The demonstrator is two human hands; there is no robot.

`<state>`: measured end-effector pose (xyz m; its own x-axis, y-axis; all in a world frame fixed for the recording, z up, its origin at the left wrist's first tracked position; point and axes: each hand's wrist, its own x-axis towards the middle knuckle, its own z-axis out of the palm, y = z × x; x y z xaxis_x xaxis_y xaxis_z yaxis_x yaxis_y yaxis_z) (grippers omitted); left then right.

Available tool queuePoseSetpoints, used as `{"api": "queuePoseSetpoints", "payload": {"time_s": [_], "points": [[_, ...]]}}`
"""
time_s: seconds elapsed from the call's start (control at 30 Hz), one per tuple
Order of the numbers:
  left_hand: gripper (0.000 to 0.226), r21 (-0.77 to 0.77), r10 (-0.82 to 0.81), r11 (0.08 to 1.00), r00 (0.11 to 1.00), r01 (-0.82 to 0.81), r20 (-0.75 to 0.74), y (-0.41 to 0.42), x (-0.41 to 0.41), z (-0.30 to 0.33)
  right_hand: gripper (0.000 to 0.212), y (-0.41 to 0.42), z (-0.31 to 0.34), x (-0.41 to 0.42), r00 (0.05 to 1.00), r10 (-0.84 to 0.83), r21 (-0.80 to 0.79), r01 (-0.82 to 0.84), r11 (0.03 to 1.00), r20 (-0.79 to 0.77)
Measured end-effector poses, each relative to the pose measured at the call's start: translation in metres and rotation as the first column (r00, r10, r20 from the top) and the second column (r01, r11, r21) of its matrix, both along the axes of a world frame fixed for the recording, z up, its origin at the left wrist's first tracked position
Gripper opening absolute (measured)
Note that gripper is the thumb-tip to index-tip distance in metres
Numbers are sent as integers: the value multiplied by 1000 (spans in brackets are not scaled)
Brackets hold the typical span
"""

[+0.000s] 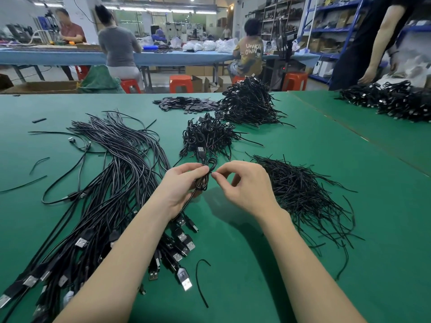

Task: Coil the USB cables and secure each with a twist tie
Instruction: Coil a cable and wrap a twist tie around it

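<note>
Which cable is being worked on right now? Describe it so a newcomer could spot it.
On the green table, look between the loose cables and the twist tie pile. The coiled cable is held up in the left hand, with the right hand pinching at its middle.

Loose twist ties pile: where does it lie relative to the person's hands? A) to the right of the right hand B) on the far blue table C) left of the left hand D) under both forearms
A: the loose twist ties pile spreads on the green table just right of the right hand, while uncoiled cables lie to the left.
</note>
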<state>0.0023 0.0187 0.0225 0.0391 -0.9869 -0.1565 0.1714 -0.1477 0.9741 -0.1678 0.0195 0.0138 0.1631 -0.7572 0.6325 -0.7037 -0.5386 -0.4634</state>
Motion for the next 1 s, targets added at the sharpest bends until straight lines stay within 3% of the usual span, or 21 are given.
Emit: {"api": "queuePoseSetpoints", "payload": {"time_s": [0.13,0.33,0.43,0.53,0.63,0.8,1.0], "points": [[13,-41,71,997,995,-69,67,-6,-4,-2,20,-3,-10,12,943,-63,266,-28,963,327],[17,-34,406,914,913,-405,27,-67,2,-7,37,-6,-27,14,931,-181,458,16,889,318],[20,-109,502,865,835,-490,227,-105,11,-5,35,-11,-29,13,919,-195,488,2,873,344],[28,-167,432,896,721,-411,541,-124,13,-15,34,-12,-30,13,925,-185,495,-4,869,332],[29,-214,359,930,611,-299,706,-129,10,-24,33,-14,-31,13,935,-183,511,1,859,305],[36,-304,354,935,460,-181,814,-132,4,-27,37,-14,-32,16,948,-216,541,57,839,235],[64,-128,108,992,419,18,901,-137,-7,-19,34,-14,-31,17,954,-217,531,76,844,208]]}}
